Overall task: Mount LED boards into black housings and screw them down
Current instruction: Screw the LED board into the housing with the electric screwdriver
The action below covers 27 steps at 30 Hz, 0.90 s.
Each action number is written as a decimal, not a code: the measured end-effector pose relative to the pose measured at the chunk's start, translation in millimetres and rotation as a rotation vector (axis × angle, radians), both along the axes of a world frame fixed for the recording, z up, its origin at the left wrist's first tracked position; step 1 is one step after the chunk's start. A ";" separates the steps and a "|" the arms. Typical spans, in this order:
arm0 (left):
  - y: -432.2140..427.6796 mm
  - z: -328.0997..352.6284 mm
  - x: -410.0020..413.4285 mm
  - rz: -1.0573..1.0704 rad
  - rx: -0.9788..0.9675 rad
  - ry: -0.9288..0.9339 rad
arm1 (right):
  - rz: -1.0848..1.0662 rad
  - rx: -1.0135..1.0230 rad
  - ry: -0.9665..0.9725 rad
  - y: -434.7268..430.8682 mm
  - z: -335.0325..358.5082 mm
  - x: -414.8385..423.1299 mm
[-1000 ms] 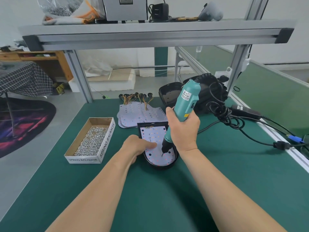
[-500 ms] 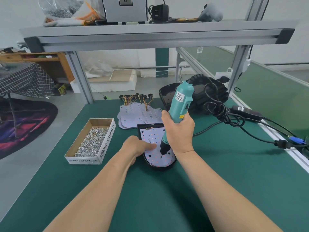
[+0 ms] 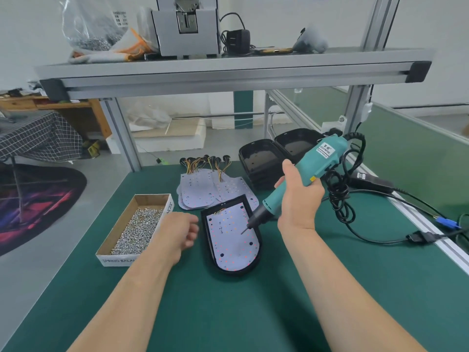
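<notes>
Right of the screw box (image 3: 137,228), my left hand (image 3: 181,231) hangs loosely curled, nothing visible in it. The LED board (image 3: 232,242) sits in the black housing (image 3: 236,273): thin, light, likely fragile, so I'd steady the housing's rim. My right hand (image 3: 300,201) grips the electric screwdriver (image 3: 322,158).

Right grip (image 3: 299,199) wraps the teal electric screwdriver (image 3: 314,163), tilted, bit angled down at the LED board (image 3: 232,240) seated in the black housing (image 3: 236,273) on the green desk (image 3: 228,313). Tip is right at the board; touching or not, hard to call. Left grip (image 3: 181,231) hovers just left of the housing, fingers curled in, contents unseen. Beside it, the cardboard box (image 3: 114,260) of screws (image 3: 139,232). Behind the housing: spare LED boards (image 3: 198,189) with wires and stacked empty housings (image 3: 261,161). Black cable (image 3: 337,194) coils off the screwdriver.
</notes>
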<state>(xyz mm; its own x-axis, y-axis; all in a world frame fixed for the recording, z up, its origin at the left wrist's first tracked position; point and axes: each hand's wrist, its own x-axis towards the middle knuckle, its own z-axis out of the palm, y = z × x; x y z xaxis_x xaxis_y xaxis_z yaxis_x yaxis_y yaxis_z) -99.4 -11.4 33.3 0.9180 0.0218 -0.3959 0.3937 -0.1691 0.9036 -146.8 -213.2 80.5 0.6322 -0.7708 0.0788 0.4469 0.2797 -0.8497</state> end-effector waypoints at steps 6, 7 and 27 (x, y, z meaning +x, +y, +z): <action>-6.5 16.6 -22.7 -0.230 -0.597 0.193 | 0.009 0.098 -0.029 4.6 18.0 5.5; -9.0 16.5 -24.0 -0.243 -0.658 0.210 | 0.011 0.107 -0.034 5.6 20.5 6.4; -27.8 2.4 -28.3 -0.080 -0.958 0.369 | 0.009 0.090 -0.063 10.7 30.4 12.0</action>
<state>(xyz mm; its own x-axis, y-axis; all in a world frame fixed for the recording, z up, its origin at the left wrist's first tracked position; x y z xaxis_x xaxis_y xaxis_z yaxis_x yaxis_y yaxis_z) -127.7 -39.2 35.8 0.7207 -0.5074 -0.4724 0.6932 0.5205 0.4986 -134.9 -202.5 110.9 0.6349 -0.7711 0.0491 0.4960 0.3580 -0.7910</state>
